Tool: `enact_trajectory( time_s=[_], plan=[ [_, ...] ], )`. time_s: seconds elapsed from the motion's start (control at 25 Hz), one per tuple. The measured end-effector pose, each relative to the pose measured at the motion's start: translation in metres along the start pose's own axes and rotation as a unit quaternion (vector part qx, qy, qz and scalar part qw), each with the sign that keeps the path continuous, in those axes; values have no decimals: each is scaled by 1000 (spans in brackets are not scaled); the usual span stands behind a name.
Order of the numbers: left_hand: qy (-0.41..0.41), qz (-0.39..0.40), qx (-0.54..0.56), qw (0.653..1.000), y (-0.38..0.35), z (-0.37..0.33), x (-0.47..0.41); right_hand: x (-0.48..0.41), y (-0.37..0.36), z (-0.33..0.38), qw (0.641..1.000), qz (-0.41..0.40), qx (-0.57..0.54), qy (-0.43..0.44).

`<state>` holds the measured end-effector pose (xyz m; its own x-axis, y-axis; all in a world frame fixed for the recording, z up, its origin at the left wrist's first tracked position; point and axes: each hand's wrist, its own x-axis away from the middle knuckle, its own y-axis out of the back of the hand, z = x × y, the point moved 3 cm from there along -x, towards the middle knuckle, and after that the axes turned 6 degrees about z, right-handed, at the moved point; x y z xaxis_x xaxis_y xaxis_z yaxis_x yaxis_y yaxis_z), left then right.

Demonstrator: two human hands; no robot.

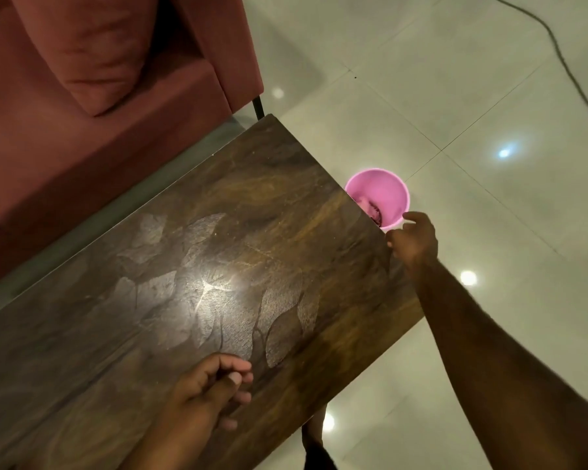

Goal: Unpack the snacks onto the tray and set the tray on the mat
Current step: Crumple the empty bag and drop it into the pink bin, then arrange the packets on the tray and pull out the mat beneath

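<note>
A dark wooden table (218, 266) fills the middle of the head view. No tray, snacks or mat show on it. My left hand (207, 388) hovers over the table's near part, fingers loosely curled with nothing in them. My right hand (414, 239) reaches past the table's right edge, just above the rim of a pink bin (381, 195) on the floor. Its fingers are apart and hold nothing. Some crumpled dark wrapper lies inside the bin, partly hidden by the table edge.
A dusty-pink sofa (82, 96) stands beyond the table's far left side, close to its edge. Glossy pale floor tiles (472, 96) spread to the right. A dark cable (557, 52) runs across the floor at the top right.
</note>
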<state>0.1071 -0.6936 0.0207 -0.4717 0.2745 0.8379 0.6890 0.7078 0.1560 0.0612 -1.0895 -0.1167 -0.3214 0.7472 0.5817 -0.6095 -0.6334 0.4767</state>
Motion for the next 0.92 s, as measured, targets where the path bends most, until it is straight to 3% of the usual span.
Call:
enact_trajectory(
  time_s=[0.24, 0.48, 0.72, 0.92],
  plan=[
    [-25, 10, 10, 1000, 18, 4, 5, 75, -17, 2, 987, 91, 59, 119],
    [-31, -38, 71, 996, 60, 33, 32, 162, -73, 8, 949, 186, 190, 167],
    [-36, -99, 151, 983, 122, 99, 76, 251, -162, 16, 888, 294, 268, 232],
    [-18, -163, 257, 952, 177, 185, 118, 336, -248, 14, 826, 363, 314, 297]
  ],
)
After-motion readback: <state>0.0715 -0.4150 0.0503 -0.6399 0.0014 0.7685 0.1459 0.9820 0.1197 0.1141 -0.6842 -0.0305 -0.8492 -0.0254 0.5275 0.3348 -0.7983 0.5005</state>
